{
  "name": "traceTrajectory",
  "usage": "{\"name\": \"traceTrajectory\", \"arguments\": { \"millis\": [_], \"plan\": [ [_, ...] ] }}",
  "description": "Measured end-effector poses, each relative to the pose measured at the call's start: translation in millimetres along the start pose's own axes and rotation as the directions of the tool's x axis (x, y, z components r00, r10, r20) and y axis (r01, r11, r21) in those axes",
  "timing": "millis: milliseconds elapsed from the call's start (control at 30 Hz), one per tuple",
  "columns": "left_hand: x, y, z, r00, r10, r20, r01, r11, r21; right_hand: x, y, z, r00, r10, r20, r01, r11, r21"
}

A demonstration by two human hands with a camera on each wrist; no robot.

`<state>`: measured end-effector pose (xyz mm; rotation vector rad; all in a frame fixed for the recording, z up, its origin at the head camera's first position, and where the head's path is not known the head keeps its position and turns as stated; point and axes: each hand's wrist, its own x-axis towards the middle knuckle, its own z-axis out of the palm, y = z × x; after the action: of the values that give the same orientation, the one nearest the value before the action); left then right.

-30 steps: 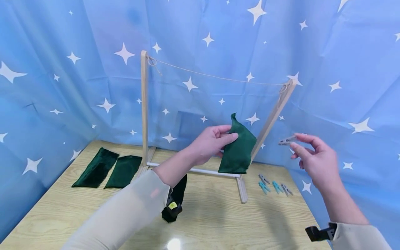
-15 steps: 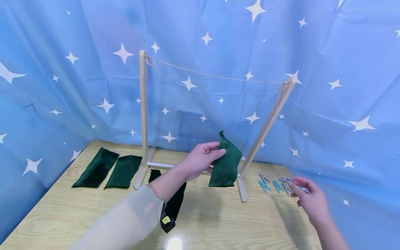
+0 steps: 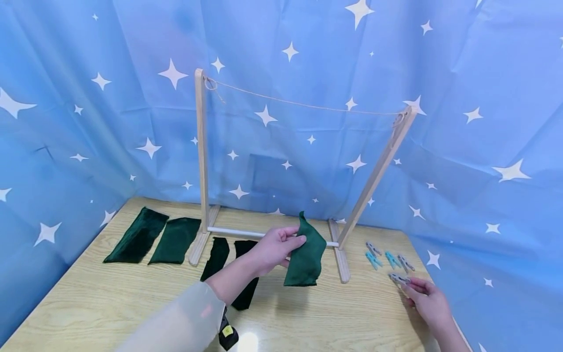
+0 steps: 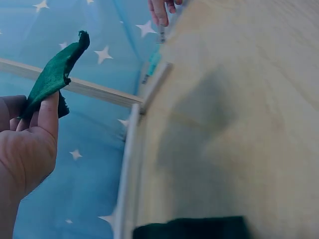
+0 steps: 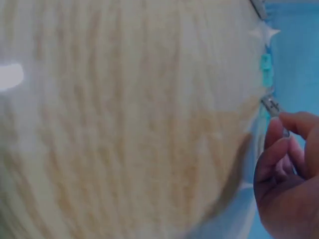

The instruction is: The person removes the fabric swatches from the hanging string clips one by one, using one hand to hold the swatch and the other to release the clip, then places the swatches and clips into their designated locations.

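Observation:
My left hand [image 3: 274, 249] pinches a green velvety cloth [image 3: 309, 259] between thumb and fingers, and the cloth hangs above the table in front of the rack. From the left wrist view, the same cloth [image 4: 54, 77] sticks up past the fingertips, its top end curling. Low over the table's right side, my right hand [image 3: 430, 304] pinches a grey clothespin [image 3: 399, 279] by one end. The right wrist view also has this clothespin [image 5: 271, 105] at the fingertips; whether it touches the tabletop I cannot tell. Just beyond it lie teal clothespins [image 3: 392, 259] and grey clothespins [image 3: 405, 263].
A wooden drying rack [image 3: 201, 151] with a string [image 3: 303, 104] tied between its posts stands at the back. Flat green cloths [image 3: 176, 240] lie at the left, and darker cloths [image 3: 215, 259] lie near my left forearm. A starry blue curtain [image 3: 281, 49] hangs behind the table [image 3: 145, 303].
My left hand has lowered the green cloth and drawn it leftward and nearer. With the grey clothespin, my right hand has come down from the air beside the rack to the table's right side.

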<state>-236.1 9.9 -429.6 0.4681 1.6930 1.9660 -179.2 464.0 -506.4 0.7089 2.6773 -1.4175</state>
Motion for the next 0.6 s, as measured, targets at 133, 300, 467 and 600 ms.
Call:
{"name": "traceTrajectory", "arguments": {
  "millis": [133, 300, 467, 600],
  "plan": [
    [-4.8, -17.8, -2.3, 0.999, -0.033, -0.007, 0.033, 0.999, 0.006, 4, 10, 2, 1.0, -0.002, 0.005, 0.002, 0.999, -0.04],
    [-8.4, -35.5, -4.1, 0.995, -0.081, -0.052, 0.082, 0.996, 0.031, 11, 19, 7, 0.999, 0.015, 0.04, -0.013, 0.999, -0.042],
    [-3.4, -51.6, -5.3, 0.99, -0.118, -0.081, 0.122, 0.991, 0.053, 10, 16, 6, 0.998, 0.025, 0.065, -0.024, 1.0, -0.016],
    [1.0, -60.3, -4.1, 0.987, -0.122, -0.105, 0.131, 0.988, 0.078, 10, 13, 4, 0.997, 0.028, 0.078, -0.027, 1.0, -0.01]
  ]
}}
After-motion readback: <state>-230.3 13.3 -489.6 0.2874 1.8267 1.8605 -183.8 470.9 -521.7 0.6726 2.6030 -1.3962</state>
